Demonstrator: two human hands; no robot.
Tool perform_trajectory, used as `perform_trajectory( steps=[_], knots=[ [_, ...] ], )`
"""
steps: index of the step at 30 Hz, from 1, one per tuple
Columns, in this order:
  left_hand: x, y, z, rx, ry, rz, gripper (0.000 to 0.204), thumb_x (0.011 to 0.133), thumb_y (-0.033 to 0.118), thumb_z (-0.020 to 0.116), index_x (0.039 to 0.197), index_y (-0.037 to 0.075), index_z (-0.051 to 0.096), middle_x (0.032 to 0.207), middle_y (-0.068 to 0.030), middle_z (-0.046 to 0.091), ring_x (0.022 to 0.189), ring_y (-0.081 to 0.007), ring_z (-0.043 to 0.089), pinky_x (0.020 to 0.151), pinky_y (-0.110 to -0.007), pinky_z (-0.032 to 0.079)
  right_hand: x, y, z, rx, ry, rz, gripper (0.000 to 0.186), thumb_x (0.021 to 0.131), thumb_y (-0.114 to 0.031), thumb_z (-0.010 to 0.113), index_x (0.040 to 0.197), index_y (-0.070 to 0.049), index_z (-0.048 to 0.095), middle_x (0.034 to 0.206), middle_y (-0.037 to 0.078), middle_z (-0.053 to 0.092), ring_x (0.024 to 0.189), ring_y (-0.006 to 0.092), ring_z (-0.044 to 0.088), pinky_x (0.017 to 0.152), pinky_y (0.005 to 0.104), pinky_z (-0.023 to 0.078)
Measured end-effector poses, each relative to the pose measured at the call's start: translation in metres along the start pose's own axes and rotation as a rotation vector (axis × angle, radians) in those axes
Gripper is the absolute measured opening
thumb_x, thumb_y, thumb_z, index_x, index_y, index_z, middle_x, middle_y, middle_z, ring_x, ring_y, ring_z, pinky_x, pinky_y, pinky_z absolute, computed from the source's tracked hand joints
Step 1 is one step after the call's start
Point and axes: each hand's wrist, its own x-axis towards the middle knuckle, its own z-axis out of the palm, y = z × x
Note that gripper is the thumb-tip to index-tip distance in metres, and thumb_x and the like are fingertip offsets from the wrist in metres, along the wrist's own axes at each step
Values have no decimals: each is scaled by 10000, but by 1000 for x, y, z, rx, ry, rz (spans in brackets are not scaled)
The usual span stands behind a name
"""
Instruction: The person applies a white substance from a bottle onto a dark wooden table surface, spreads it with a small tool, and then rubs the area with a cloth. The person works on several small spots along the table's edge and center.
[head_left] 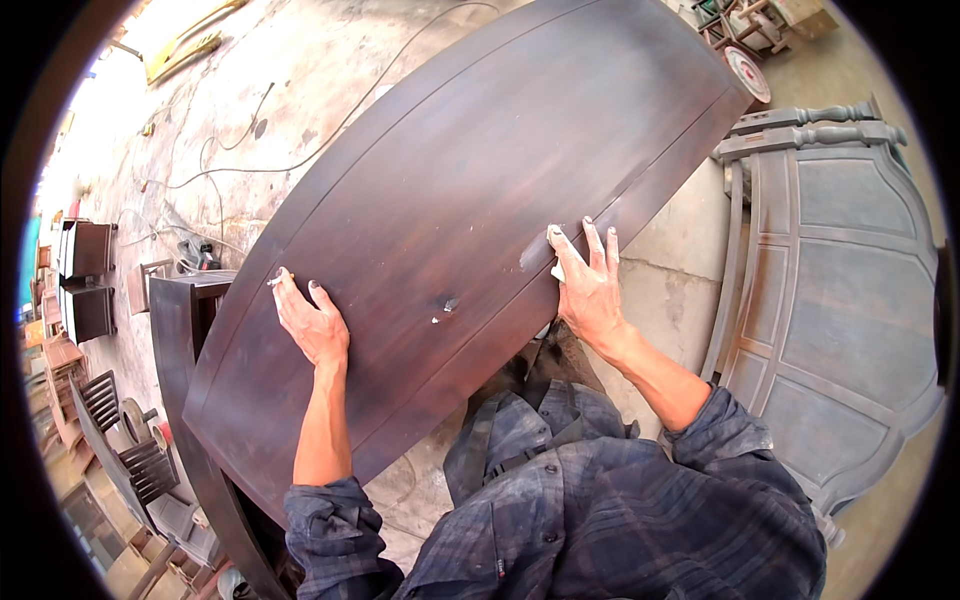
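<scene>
A long dark brown wooden panel (440, 240) with a grooved line along each long edge lies in front of me. My left hand (313, 325) rests on its left part, fingers stretched out toward the far edge, with a small pale bit at the fingertips that I cannot make out. On the near edge lies my right hand (592, 290), its fingers spread and dusted white. A small whitish piece shows beside its thumb; its kind is unclear. Just left of that hand is a pale smear (532, 256) on the wood. Between the hands sit small white flecks (447, 307).
A grey panelled headboard-like piece (850, 290) stands close on my right. Dark furniture (180, 370) touches or nears the panel's left end. Slatted chairs (125, 450) and small cabinets (87, 250) are farther left. A cable (330, 135) crosses the stained concrete floor.
</scene>
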Motion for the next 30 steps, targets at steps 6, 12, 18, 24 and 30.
perform_trajectory(
  steps=[6, 12, 18, 24, 30],
  knots=[
    [1, 2, 0, 9, 0, -13, 581, 1024, 220, 544, 1551, 42, 376, 1552, -194, 435, 1476, -348, 357, 1202, -479, 284, -4, -8, 0, 72, -39, -39, 575, 858, 7, 595, 1427, 6, 515, 1422, 127, 602, 1400, 467, 411, 1193, 657, 230],
    [0, -4, 4, 12, 23, 2, 579, 1013, 230, 552, 1534, 29, 399, 1519, -204, 474, 1450, -385, 385, 1194, -489, 297, -5, -31, 3, 103, -115, -110, 605, 873, -8, 629, 1460, 14, 482, 1344, 134, 650, 1419, 449, 399, 1184, 669, 237],
    [2, 1, 4, 10, 42, 9, 579, 1007, 214, 564, 1526, 18, 398, 1519, -189, 468, 1454, -357, 382, 1192, -484, 305, -11, -74, 6, 270, -100, -207, 663, 868, -40, 669, 1496, -10, 458, 1371, 130, 640, 1454, 426, 383, 1199, 666, 207],
    [0, 4, 6, -15, 22, -14, 589, 1011, 224, 560, 1536, 22, 385, 1532, -191, 452, 1463, -358, 370, 1197, -488, 296, -12, -86, 23, 207, -167, -278, 624, 878, -38, 602, 1486, -5, 469, 1362, 136, 642, 1439, 432, 406, 1202, 664, 202],
    [0, -1, 4, -4, 30, -20, 600, 1006, 241, 569, 1537, 32, 384, 1540, -183, 445, 1469, -353, 364, 1202, -492, 288, 1, -77, 19, 126, -152, -272, 606, 862, -32, 576, 1461, -7, 493, 1372, 139, 631, 1446, 436, 384, 1197, 668, 215]
  ],
)
